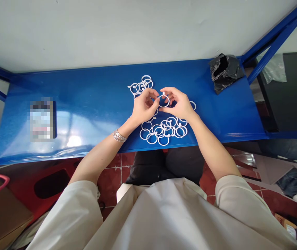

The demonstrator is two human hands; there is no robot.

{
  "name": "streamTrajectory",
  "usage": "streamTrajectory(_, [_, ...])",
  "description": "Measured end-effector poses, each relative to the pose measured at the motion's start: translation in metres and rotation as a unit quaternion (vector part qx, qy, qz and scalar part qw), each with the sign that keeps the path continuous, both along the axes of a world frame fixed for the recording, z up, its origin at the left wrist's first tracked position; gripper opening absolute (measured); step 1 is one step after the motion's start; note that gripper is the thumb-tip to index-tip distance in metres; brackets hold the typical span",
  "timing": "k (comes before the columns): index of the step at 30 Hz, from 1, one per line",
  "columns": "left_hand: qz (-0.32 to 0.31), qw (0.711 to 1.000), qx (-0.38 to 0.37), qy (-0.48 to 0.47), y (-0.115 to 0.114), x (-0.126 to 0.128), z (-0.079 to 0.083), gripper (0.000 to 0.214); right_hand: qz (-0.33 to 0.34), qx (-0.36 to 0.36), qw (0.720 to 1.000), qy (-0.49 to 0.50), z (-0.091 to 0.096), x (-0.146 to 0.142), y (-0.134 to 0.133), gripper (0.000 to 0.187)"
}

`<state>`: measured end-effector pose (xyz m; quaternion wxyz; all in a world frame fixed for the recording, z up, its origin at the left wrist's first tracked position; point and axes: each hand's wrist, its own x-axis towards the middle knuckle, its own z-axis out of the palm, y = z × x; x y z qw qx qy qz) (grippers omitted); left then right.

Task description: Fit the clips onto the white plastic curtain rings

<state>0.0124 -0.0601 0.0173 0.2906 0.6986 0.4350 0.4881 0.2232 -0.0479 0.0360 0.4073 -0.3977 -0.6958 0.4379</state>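
Note:
Between my hands, just above the blue table, is a white ring (168,101) with a small tab at its top. My left hand (145,104) pinches the ring's left side between thumb and fingertips. Around its right side close the fingers of my right hand (177,103). Many similar white rings (163,139) lie overlapping near the table's front edge, below my hands. A smaller cluster of white rings (146,82) lies beyond my left hand. One more ring (193,105) shows partly behind my right hand.
The blue table (107,93) runs along a pale wall (122,34). A phone-like object (43,119), blurred out, lies at the left. A crumpled black plastic bag (225,73) stands at the back right, beside a blue frame post (265,59). A red chair (44,184) stands below left.

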Motion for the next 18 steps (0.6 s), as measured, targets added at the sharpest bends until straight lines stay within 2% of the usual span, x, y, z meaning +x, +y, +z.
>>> streamTrajectory(6, [-0.001, 1.0, 0.0, 0.002, -0.001, 0.001, 0.002, 0.02, 0.002, 0.101, 0.994, -0.037, -0.015, 0.003, 0.007, 0.061])
streamTrajectory(18, [-0.042, 0.999, 0.006, 0.019, -0.004, 0.001, 0.009, 0.015, 0.018, 0.118, 0.992, -0.042, -0.008, 0.007, 0.006, 0.057])
